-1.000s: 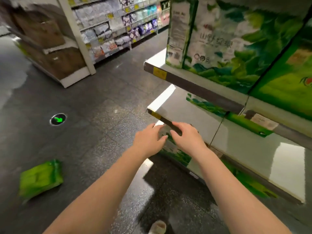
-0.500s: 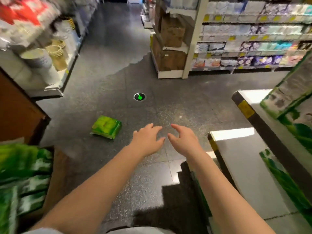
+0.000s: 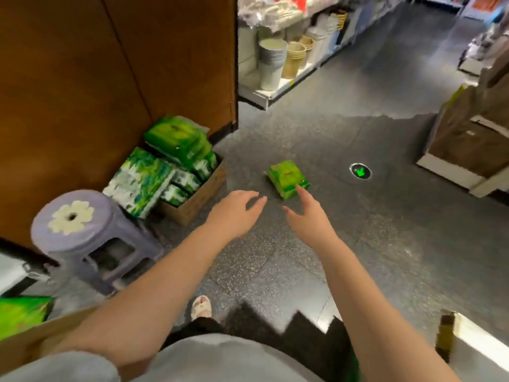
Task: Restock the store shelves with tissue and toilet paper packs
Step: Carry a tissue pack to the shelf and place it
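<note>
Both hands, left [image 3: 234, 209] and right [image 3: 308, 219], fingers spread, empty, above green pack [image 3: 287, 178], label illegible.

View swung left off shelves; cardboard box [image 3: 192, 199] of green packs, purple stool [image 3: 80, 224] now visible

I see a single tissue pack [image 3: 287, 179] lying alone on the floor [image 3: 385, 230] ahead, with a round floor marker [image 3: 360, 171] to its right. My left hand [image 3: 237, 209] and right hand [image 3: 308, 216] reach out side by side just short of the pack, touching nothing. To the left, a cardboard box [image 3: 198, 194] of stacked packs [image 3: 176, 144] sits against a wall panel [image 3: 82, 92], with a stool [image 3: 82, 230] nearer me. Shelving with stacked bins [image 3: 271, 62] stands behind, beyond the panel.
</note>
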